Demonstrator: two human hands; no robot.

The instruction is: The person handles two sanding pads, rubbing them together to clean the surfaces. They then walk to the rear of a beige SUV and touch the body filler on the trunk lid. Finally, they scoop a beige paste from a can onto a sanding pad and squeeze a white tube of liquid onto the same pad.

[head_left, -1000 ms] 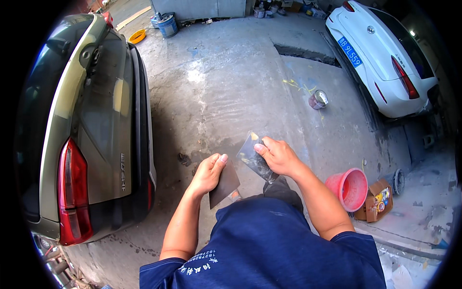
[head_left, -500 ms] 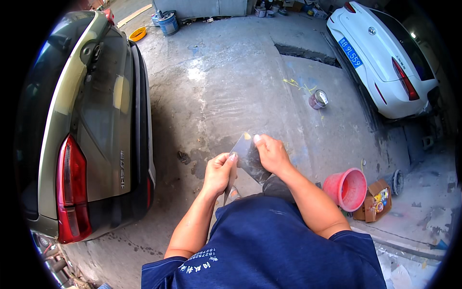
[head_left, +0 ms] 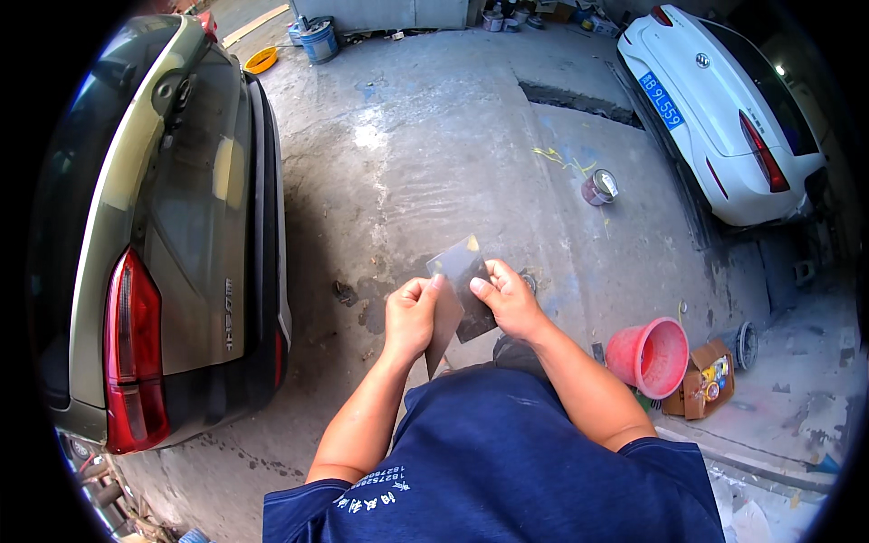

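In front of my waist, my left hand (head_left: 410, 315) pinches a thin brownish-grey flat plate (head_left: 445, 324) between thumb and fingers, its lower point hanging down. My right hand (head_left: 514, 303) grips a dark grey rectangular putty spreader (head_left: 474, 310), with the thumb on its face and the fingers behind. A yellowish smear of putty (head_left: 472, 243) marks the spreader's top corner. The two flat pieces overlap in this view; whether they touch I cannot tell. On the left stands an olive car (head_left: 195, 299) with pale filler patches (head_left: 229, 170) on its rear.
A white car (head_left: 724, 109) stands at the far right beside a floor gap (head_left: 579, 101). Right of me are a paint tin (head_left: 599, 187), a pink bucket (head_left: 625, 355), a cardboard box (head_left: 695, 385) and a dark bucket (head_left: 746, 346). A yellow basin (head_left: 262, 61) and blue drum (head_left: 319, 43) sit far left.
My right hand has slid from the spreader's top corner to its side, the thumb now on its face. The spreader sits slightly higher, and the left plate's face has turned more into view.
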